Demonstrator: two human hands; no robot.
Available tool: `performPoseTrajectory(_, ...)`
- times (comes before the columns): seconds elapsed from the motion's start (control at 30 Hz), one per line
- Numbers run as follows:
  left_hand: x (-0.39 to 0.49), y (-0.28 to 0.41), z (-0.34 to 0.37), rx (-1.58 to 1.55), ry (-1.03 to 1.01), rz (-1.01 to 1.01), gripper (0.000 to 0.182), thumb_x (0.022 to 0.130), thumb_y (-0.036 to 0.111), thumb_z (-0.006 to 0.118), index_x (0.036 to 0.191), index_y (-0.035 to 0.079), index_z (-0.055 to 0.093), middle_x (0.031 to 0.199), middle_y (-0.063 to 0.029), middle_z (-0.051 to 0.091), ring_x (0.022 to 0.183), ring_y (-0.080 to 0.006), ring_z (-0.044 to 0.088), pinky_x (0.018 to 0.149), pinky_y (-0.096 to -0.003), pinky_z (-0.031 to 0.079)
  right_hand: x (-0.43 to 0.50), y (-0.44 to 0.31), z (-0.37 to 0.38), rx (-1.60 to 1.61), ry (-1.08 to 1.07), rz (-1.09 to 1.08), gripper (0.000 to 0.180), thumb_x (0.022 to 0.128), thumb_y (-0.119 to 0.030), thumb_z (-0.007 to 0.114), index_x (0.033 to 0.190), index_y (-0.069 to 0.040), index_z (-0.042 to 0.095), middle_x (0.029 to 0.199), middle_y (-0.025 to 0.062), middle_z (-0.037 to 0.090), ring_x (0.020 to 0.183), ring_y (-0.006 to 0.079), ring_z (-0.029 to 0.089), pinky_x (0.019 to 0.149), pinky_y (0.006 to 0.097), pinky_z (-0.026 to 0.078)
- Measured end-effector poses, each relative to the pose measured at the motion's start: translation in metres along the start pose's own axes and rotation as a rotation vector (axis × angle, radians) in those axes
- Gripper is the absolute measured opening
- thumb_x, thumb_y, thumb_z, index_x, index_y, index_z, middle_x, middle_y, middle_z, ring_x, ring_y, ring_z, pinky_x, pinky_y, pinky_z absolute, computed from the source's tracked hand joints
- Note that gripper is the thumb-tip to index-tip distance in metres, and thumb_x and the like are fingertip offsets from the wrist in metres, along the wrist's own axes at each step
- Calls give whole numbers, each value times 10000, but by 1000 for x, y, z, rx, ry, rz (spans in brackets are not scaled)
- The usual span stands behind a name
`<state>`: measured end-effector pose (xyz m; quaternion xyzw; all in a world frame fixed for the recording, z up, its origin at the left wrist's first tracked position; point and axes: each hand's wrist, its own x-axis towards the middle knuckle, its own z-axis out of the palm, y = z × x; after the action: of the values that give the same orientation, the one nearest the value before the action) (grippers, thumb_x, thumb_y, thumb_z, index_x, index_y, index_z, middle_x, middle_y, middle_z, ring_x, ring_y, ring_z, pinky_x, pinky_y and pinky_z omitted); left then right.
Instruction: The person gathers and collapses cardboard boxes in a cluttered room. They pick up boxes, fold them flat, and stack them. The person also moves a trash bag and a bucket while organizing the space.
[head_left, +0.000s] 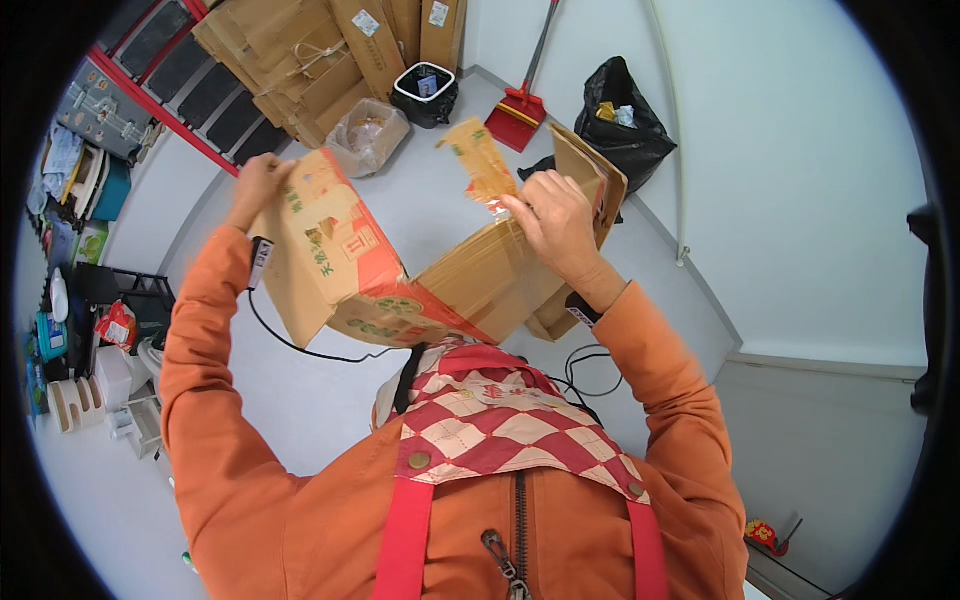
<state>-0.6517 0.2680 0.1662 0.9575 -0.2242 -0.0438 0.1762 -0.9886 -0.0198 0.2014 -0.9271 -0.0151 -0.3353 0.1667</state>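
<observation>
A cardboard box (341, 240) with red and green print is spread partly unfolded in front of my apron. My left hand (259, 187) grips the upper edge of its left printed panel. The plain inner side of another panel (480, 281) faces up on the right. Pinched in my right hand (559, 217) is a strip of packing tape (480, 157), with torn brown paper stuck to it; it stands up past my thumb. More cardboard flaps (592, 169) show behind my right hand, and I cannot tell whether they belong to the same box.
Flattened cartons (292, 60) lean at the back left, near a clear bag (367, 135) and a lined bin (424, 94). A red dustpan (516, 118) and black rubbish bag (622, 124) stand by the wall. Black cables (322, 354) hang near both wrists.
</observation>
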Motion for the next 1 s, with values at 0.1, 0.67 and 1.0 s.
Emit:
performPoseTrajectory(0.1, -29, 50, 13, 182, 161, 564, 532, 732, 247, 757, 1195, 68, 563, 1276, -141, 541, 1143, -336, 524, 953, -385, 444, 29, -12, 9, 32, -59, -101, 217, 813, -159, 668, 721, -33, 517, 705, 106, 487, 672, 293, 498, 628, 380, 378)
performPoseTrajectory(0.67, -71, 148, -6, -115, -110, 1024, 226, 857, 294, 632, 855, 70, 655, 704, -152, 577, 746, -329, 574, 644, -406, 450, 62, 44, -41, -144, -784, 158, 491, 721, -314, 759, 1098, -81, 549, 747, 176, 633, 776, 362, 626, 693, 434, 479)
performPoseTrajectory(1.0, -48, 126, -19, -105, -71, 1064, 172, 843, 253, 636, 859, 84, 663, 808, -81, 662, 826, -267, 619, 1006, -435, 410, 40, 96, -64, -200, -635, -12, 253, 696, -110, 703, 919, -95, 585, 831, 79, 621, 879, 284, 581, 798, 396, 442)
